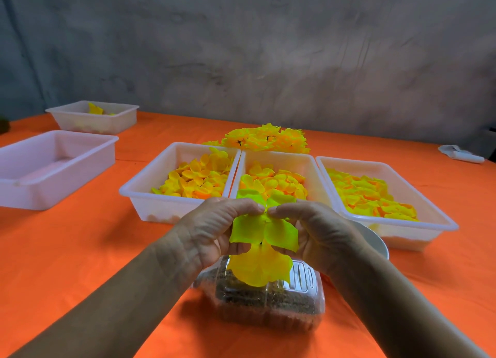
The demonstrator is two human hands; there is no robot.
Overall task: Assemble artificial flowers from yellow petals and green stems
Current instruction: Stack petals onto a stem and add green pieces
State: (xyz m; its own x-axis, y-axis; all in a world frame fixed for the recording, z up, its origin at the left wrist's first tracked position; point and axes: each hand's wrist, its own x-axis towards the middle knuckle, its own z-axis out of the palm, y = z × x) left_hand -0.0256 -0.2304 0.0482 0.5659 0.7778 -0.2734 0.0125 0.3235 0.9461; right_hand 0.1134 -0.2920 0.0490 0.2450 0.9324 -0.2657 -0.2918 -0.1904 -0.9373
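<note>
A yellow-green petal flower (pixel 261 239) hangs between my two hands above the table's near middle. My left hand (pixel 214 229) pinches its top from the left, and my right hand (pixel 316 231) pinches it from the right, fingertips almost meeting at the centre. Several petal layers droop below my fingers. Any stem is hidden by the petals and fingers. Three white trays hold loose yellow petals: the left tray (pixel 139 194), the middle tray (pixel 306 164) and the right tray (pixel 434 220). A pile of finished yellow flowers (pixel 268 139) lies behind them.
A clear plastic box (pixel 268 304) with dark small parts sits under my hands. A white bowl (pixel 375 239) peeks out beside my right wrist. Two more white trays (pixel 48 169) (pixel 94 118) stand at the far left on the orange tablecloth (pixel 80 250). A white object (pixel 460 153) lies far right.
</note>
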